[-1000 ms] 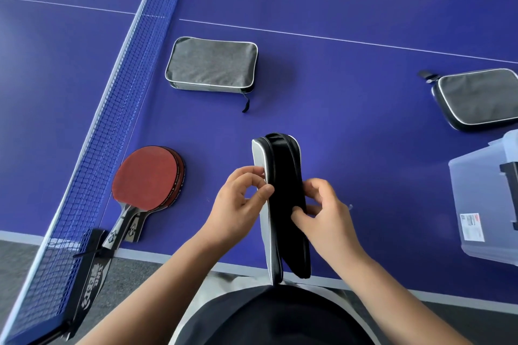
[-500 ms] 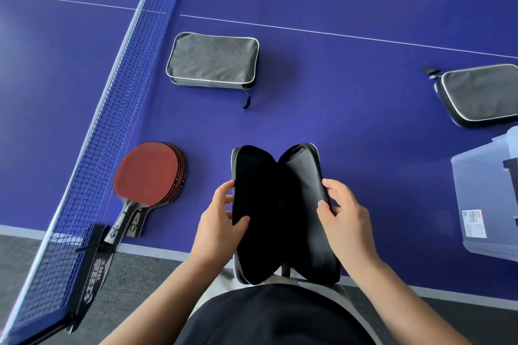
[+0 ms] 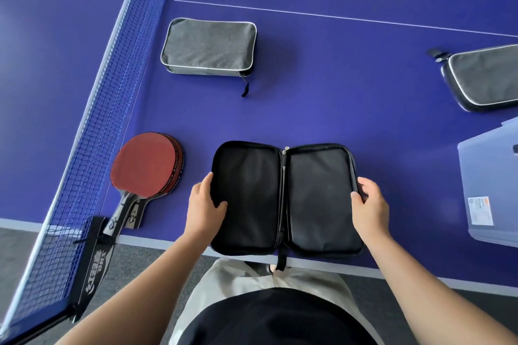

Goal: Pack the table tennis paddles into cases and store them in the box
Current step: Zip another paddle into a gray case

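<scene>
My left hand (image 3: 204, 209) and right hand (image 3: 369, 204) grip the outer edges of the black fabric zip case (image 3: 286, 199), spread open and empty at the near table edge; the red-rubber paddles (image 3: 145, 165) lie unpacked just left, the translucent plastic box (image 3: 489, 190) waits right.
</scene>
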